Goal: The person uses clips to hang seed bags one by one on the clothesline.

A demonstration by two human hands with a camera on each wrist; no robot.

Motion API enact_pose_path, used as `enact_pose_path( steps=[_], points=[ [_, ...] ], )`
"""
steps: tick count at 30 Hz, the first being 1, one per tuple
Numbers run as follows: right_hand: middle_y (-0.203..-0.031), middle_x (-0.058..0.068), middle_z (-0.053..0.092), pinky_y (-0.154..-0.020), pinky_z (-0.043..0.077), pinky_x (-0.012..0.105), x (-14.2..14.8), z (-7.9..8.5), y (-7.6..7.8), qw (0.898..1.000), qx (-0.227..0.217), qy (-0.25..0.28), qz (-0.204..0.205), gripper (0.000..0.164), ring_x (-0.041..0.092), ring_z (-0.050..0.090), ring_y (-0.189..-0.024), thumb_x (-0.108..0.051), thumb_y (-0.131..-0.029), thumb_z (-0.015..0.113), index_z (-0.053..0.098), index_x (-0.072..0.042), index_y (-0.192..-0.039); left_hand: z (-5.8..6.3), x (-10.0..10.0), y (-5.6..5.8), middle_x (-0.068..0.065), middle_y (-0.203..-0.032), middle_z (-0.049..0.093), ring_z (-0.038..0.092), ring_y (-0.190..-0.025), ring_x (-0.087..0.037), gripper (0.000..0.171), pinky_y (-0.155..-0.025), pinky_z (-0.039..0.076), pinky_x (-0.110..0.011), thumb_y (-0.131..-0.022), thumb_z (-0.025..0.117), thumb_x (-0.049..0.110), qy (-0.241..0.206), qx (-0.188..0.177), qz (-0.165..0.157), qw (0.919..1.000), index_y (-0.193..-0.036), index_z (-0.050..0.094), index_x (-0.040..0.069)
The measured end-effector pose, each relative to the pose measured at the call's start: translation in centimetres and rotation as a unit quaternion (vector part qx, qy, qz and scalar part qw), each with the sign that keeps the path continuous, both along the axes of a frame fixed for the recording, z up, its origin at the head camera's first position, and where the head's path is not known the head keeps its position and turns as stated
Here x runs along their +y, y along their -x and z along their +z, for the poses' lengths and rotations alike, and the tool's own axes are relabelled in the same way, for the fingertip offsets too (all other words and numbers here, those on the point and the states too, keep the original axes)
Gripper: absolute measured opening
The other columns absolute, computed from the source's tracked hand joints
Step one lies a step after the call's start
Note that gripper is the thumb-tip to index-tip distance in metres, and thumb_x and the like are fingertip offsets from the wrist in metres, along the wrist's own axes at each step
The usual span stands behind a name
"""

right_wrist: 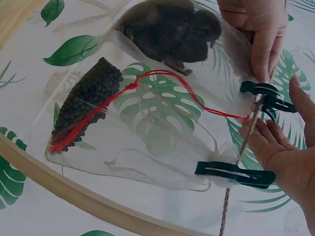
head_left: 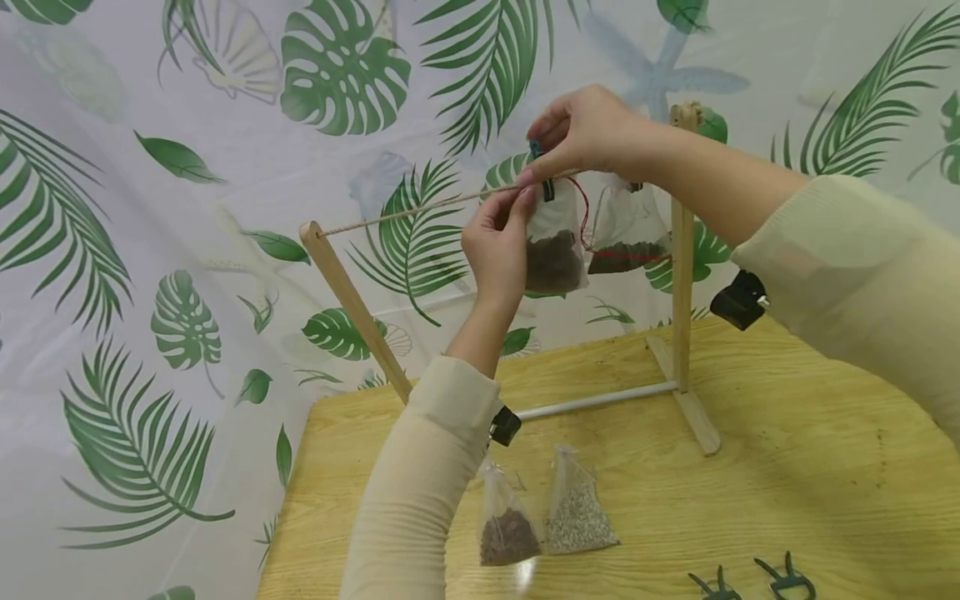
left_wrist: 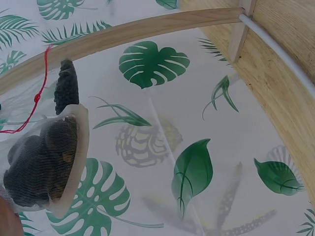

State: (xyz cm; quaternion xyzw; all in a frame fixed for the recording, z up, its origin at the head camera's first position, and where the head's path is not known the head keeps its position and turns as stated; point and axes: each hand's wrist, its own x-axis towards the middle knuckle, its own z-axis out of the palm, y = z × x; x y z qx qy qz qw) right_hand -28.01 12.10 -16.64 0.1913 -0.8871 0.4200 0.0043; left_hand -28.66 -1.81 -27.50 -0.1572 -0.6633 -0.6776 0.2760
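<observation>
The right hand (head_left: 600,133) pinches a dark-green plastic clip (right_wrist: 256,88) and the left hand (head_left: 498,242) grips a sheer white mesh bag (head_left: 555,254), probably soft, best held by its top.

Both arms raised out front, hands nearly meeting, right one above left. Left arm (head_left: 412,475) slants up to the left hand (head_left: 497,242) from below, wrist (head_left: 480,333) bare past the sleeve — thumb and forefinger bent into a pinch, tips up toward the other hand. Right arm (head_left: 832,242) reaches in from the right; right hand (head_left: 588,133) pinches too — knuckles up, thumb (head_left: 546,165) below the forefinger, tips just over the left fingertips.
</observation>
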Motion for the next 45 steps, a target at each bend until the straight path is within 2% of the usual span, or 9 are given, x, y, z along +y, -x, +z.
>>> enact_pose_path(
  steps=[4, 10, 17, 23, 25, 30, 34, 40, 45],
  points=[
    [-0.132, 0.021, 0.052, -0.101, 0.041, 0.042, 0.4, 0.3, -0.4, 1.000, 0.008, 0.010, 0.006, 0.061, 0.029, 0.049, -0.122, -0.022, -0.084, 0.072, 0.046, 0.004, -0.132, -0.6, -0.2, 0.0, -0.011, -0.090, 0.070, 0.057, -0.073, -0.002, 0.022, -0.066, 0.047, -0.017, -0.087, 0.069, 0.019, 0.007, -0.007, -0.003, 0.9999, -0.094, 0.071, -0.002],
    [-0.127, 0.019, 0.056, -0.099, 0.042, 0.042, 2.0, 0.0, -1.8, 0.998, 0.052, -0.004, 0.023, 0.055, 0.028, 0.054, -0.117, -0.024, -0.087, 0.069, 0.049, 0.002, -0.130, -2.1, -0.5, -0.4, -0.011, -0.094, 0.071, 0.062, -0.078, -0.004, 0.022, -0.071, 0.050, -0.018, -0.087, 0.070, 0.019, 0.032, -0.023, -0.010, 0.9992, -0.099, 0.071, 0.000],
    [-0.115, 0.010, 0.065, -0.081, 0.050, 0.018, 3.1, -1.0, -4.9, 0.997, 0.047, -0.017, 0.059, 0.044, 0.010, 0.063, -0.100, -0.027, -0.086, 0.071, 0.059, -0.004, -0.121, -3.6, -2.0, -1.2, -0.013, -0.094, 0.071, 0.065, -0.079, -0.014, 0.022, -0.071, 0.052, -0.020, -0.087, 0.069, 0.017, 0.104, -0.002, -0.010, 0.9945, -0.100, 0.070, -0.001],
    [-0.115, 0.012, 0.065, -0.082, 0.051, 0.022, 3.2, -2.4, -6.6, 0.994, 0.030, -0.025, 0.104, 0.043, 0.018, 0.063, -0.103, -0.021, -0.085, 0.071, 0.058, -0.001, -0.121, -5.0, -3.6, -2.0, -0.013, -0.084, 0.071, 0.066, -0.073, -0.020, 0.020, -0.064, 0.051, -0.021, -0.090, 0.065, 0.018, 0.182, 0.057, 0.034, 0.9811, -0.091, 0.071, -0.002],
    [-0.115, 0.012, 0.065, -0.080, 0.052, 0.024, 3.4, -2.9, -7.0, 0.993, 0.025, -0.035, 0.112, 0.041, 0.020, 0.063, -0.104, -0.019, -0.085, 0.072, 0.059, -0.002, -0.120, -5.5, -4.0, -2.4, -0.011, -0.081, 0.070, 0.066, -0.071, -0.019, 0.023, -0.063, 0.050, -0.021, -0.092, 0.062, 0.021, 0.196, 0.057, 0.047, 0.9778, -0.089, 0.070, -0.001],
    [-0.112, 0.012, 0.066, -0.079, 0.054, 0.027, 4.0, -4.9, -7.4, 0.991, 0.016, -0.054, 0.123, 0.041, 0.022, 0.064, -0.102, -0.018, -0.084, 0.073, 0.060, 0.000, -0.118, -7.3, -4.9, -4.1, -0.009, -0.081, 0.071, 0.067, -0.072, -0.019, 0.027, -0.062, 0.049, -0.020, -0.095, 0.059, 0.024, 0.237, 0.013, 0.013, 0.9713, -0.090, 0.070, 0.001],
    [-0.111, 0.013, 0.067, -0.081, 0.054, 0.030, 4.2, -6.8, -7.5, 0.989, 0.010, -0.065, 0.130, 0.043, 0.024, 0.065, -0.100, -0.017, -0.082, 0.074, 0.060, 0.004, -0.117, -9.1, -5.9, -5.7, -0.009, -0.085, 0.072, 0.067, -0.074, -0.018, 0.024, -0.063, 0.051, -0.021, -0.094, 0.059, 0.024, 0.278, -0.026, -0.028, 0.9599, -0.095, 0.071, 0.003],
    [-0.106, 0.011, 0.068, -0.080, 0.054, 0.034, 4.5, -10.2, -7.9, 0.988, 0.018, -0.100, 0.114, 0.045, 0.023, 0.066, -0.094, -0.024, -0.080, 0.076, 0.062, 0.003, -0.113, -11.1, -7.3, -8.0, -0.003, -0.094, 0.071, 0.065, -0.079, -0.010, 0.024, -0.069, 0.051, -0.020, -0.093, 0.062, 0.026, 0.338, -0.097, -0.083, 0.9324, -0.107, 0.070, 0.008],
    [-0.099, 0.007, 0.069, -0.074, 0.055, 0.030, 5.0, -13.2, -8.5, 0.986, 0.036, -0.125, 0.101, 0.040, 0.018, 0.068, -0.087, -0.028, -0.079, 0.076, 0.065, 0.000, -0.106, -12.1, -8.2, -8.7, -0.002, -0.098, 0.071, 0.066, -0.083, -0.013, 0.031, -0.070, 0.052, -0.020, -0.090, 0.066, 0.021, 0.367, -0.138, -0.098, 0.9145, -0.118, 0.066, 0.009]
  ],
)
